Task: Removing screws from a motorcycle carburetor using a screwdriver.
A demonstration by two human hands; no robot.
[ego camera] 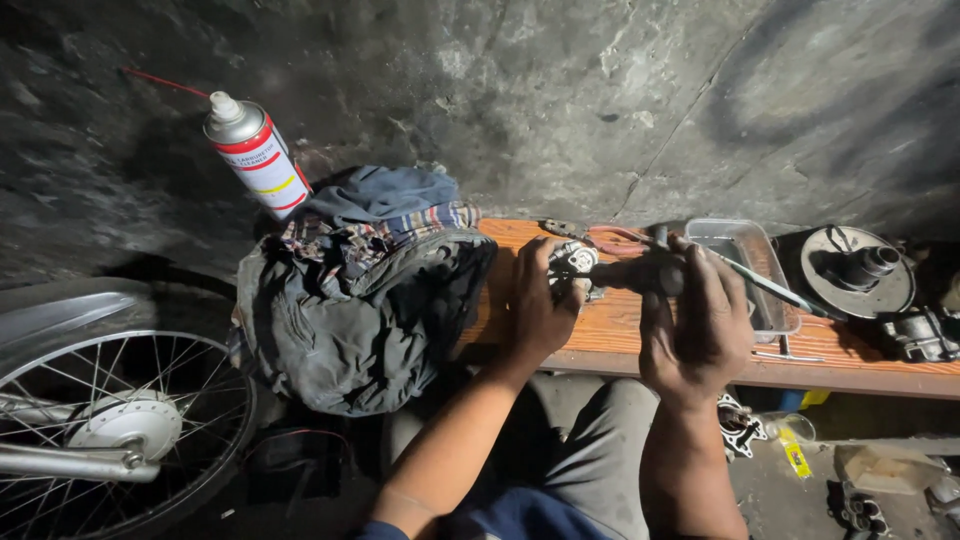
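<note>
Just right of the frame's centre, on the orange wooden bench [620, 335], the left hand [540, 305] holds a small grey metal engine part [574, 262] in a closed grip. The right hand [695, 325] grips a dark-handled tool [640, 272], its long axis lying level and pointing left into the part, which it appears to touch.

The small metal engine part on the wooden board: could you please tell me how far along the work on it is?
Already off the machine, the small metal part sits on the wooden board. In hand: the left hand steadies it while the right hand works a dark-handled tool into it. Left: other parts lie loose, nothing reassembled.
</note>
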